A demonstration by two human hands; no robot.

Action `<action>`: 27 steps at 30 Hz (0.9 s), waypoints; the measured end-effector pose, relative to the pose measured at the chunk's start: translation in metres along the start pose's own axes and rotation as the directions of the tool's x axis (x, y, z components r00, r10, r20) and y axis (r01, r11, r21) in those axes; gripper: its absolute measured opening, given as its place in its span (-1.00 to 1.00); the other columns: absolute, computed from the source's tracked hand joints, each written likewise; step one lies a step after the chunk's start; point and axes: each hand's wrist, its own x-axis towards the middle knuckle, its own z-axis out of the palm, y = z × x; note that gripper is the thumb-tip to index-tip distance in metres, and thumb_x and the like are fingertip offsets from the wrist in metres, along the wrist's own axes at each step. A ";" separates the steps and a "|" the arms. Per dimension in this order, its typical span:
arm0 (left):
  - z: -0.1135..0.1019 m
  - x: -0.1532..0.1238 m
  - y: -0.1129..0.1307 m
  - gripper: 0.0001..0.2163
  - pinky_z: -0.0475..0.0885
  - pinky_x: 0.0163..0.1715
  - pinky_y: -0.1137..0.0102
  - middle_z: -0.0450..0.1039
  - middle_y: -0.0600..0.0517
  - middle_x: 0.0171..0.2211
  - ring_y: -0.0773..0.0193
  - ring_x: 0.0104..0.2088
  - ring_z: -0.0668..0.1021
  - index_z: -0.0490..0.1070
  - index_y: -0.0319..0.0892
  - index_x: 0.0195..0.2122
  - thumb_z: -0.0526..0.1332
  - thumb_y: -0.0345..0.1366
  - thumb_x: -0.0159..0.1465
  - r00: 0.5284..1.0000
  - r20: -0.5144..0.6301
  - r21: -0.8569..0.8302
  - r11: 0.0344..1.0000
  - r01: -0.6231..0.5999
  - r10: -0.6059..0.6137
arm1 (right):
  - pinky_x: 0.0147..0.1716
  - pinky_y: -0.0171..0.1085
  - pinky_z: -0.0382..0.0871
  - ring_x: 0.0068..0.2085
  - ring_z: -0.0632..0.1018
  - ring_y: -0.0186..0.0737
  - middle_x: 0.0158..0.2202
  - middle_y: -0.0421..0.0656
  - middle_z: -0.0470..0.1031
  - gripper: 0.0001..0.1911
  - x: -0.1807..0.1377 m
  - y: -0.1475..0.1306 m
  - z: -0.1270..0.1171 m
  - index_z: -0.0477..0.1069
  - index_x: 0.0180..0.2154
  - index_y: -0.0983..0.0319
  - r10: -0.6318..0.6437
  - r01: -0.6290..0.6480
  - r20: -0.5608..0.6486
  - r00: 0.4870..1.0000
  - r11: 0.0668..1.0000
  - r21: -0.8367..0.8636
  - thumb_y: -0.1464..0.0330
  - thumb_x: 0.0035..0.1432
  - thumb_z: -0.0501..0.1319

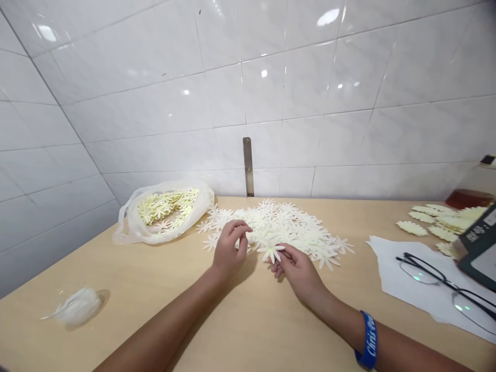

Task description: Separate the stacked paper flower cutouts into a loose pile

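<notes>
Between the thumb and fingers of my right hand is a pale cream flower cutout with long narrow petals. My left hand hovers just left of it at the front of the pile, fingers bent and the thumb apart from them, with nothing visible in it. Beyond both hands spreads a loose pile of similar white flower cutouts. A translucent plastic bag to the left lies open, with more yellowish flower cutouts inside.
A white feathery tuft lies at left on the wooden table. At right are eyeglasses on white paper, scalloped cream pieces, a dark box and a container of reddish liquid. A tiled wall stands behind.
</notes>
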 end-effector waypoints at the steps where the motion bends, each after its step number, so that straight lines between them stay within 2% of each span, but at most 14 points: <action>1: 0.008 -0.008 0.005 -0.80 0.43 -0.10 0.28 0.42 -0.07 -0.21 0.21 -0.13 0.49 0.42 -0.16 -0.23 0.02 -0.48 0.29 0.999 -0.024 -0.085 0.996 -0.030 0.028 | -0.46 -0.29 0.36 -0.44 0.48 -0.27 -0.45 -0.17 0.44 -0.73 0.006 0.001 -0.005 0.39 -0.35 0.22 -0.007 0.007 -0.020 1.000 1.000 -0.004 0.15 0.23 0.12; 3: 0.019 -0.018 0.013 -0.80 0.43 -0.13 0.31 0.40 -0.08 -0.21 0.24 -0.15 0.48 0.42 -0.17 -0.18 0.03 -0.46 0.31 0.998 0.013 -0.184 0.981 -0.052 0.056 | -0.48 -0.29 0.36 -0.48 0.48 -0.27 -0.49 -0.18 0.43 -0.73 0.014 0.002 -0.011 0.39 -0.38 0.23 0.000 -0.001 -0.047 0.999 1.000 -0.012 0.15 0.20 0.15; 5: 0.022 -0.022 0.018 -0.82 0.42 -0.11 0.32 0.41 -0.08 -0.18 0.23 -0.13 0.48 0.45 -0.16 -0.14 0.10 -0.41 0.30 0.982 0.148 -0.216 0.973 -0.082 0.116 | -0.50 -0.29 0.36 -0.52 0.46 -0.29 -0.54 -0.21 0.41 -0.71 0.016 0.002 -0.013 0.37 -0.41 0.23 0.009 -0.010 -0.040 0.999 1.000 -0.022 0.15 0.19 0.16; 7: 0.021 -0.023 0.021 -0.81 0.42 -0.11 0.30 0.43 -0.09 -0.17 0.20 -0.13 0.48 0.47 -0.15 -0.11 0.18 -0.34 0.27 0.960 0.252 -0.216 0.974 -0.070 0.125 | -0.50 -0.30 0.36 -0.53 0.46 -0.31 -0.56 -0.23 0.40 -0.71 0.013 0.002 -0.012 0.36 -0.42 0.23 0.012 -0.012 -0.007 1.000 0.999 -0.031 0.15 0.19 0.17; 10: 0.016 -0.024 0.026 -0.79 0.42 -0.13 0.31 0.47 -0.08 -0.20 0.19 -0.15 0.50 0.50 -0.16 -0.12 0.24 -0.28 0.24 0.954 0.300 -0.228 0.972 0.047 0.024 | -0.51 -0.32 0.35 -0.53 0.45 -0.32 -0.57 -0.25 0.39 -0.72 0.008 0.000 -0.008 0.36 -0.44 0.22 0.023 -0.021 0.026 0.999 0.999 -0.050 0.17 0.19 0.18; 14: 0.012 -0.024 0.031 -0.84 0.42 -0.18 0.38 0.52 -0.03 -0.26 0.26 -0.22 0.53 0.55 -0.14 -0.25 0.16 -0.33 0.28 0.930 0.342 -0.342 0.903 0.258 -0.136 | -0.53 -0.33 0.32 -0.55 0.42 -0.35 -0.58 -0.25 0.38 -0.71 0.004 -0.004 -0.005 0.35 -0.46 0.23 0.033 -0.029 0.040 0.999 0.994 -0.102 0.18 0.20 0.17; 17: 0.009 -0.023 0.032 -0.86 0.40 -0.23 0.41 0.54 0.01 -0.31 0.28 -0.26 0.54 0.54 -0.15 -0.34 0.18 -0.32 0.25 0.889 0.372 -0.382 0.829 0.410 -0.268 | -0.50 -0.32 0.33 -0.53 0.42 -0.35 -0.58 -0.24 0.38 -0.71 0.003 -0.006 -0.004 0.34 -0.47 0.23 0.023 -0.015 0.058 0.998 0.991 -0.132 0.19 0.21 0.17; 20: 0.007 -0.021 0.033 -0.87 0.38 -0.29 0.43 0.55 0.02 -0.34 0.27 -0.30 0.53 0.53 -0.16 -0.38 0.22 -0.26 0.21 0.823 0.423 -0.369 0.757 0.539 -0.380 | -0.48 -0.32 0.34 -0.52 0.43 -0.34 -0.59 -0.24 0.38 -0.71 0.002 -0.008 -0.003 0.34 -0.48 0.23 0.018 -0.011 0.050 0.999 0.988 -0.152 0.19 0.20 0.18; 23: 0.007 -0.021 0.033 -0.85 0.36 -0.33 0.43 0.55 0.03 -0.37 0.28 -0.35 0.52 0.53 -0.17 -0.38 0.26 -0.21 0.16 0.768 0.477 -0.357 0.703 0.614 -0.428 | -0.48 -0.31 0.36 -0.52 0.45 -0.33 -0.57 -0.24 0.40 -0.72 0.003 -0.008 -0.003 0.37 -0.44 0.23 0.036 -0.030 0.044 0.998 0.990 -0.135 0.16 0.18 0.20; 27: 0.007 -0.022 0.032 -0.83 0.33 -0.37 0.44 0.53 0.05 -0.40 0.32 -0.41 0.49 0.51 -0.17 -0.41 0.28 -0.17 0.13 0.739 0.525 -0.373 0.666 0.646 -0.423 | -0.48 -0.30 0.38 -0.51 0.47 -0.31 -0.55 -0.23 0.43 -0.72 0.004 -0.005 -0.005 0.41 -0.38 0.23 0.045 -0.039 0.051 0.998 0.994 -0.106 0.14 0.14 0.24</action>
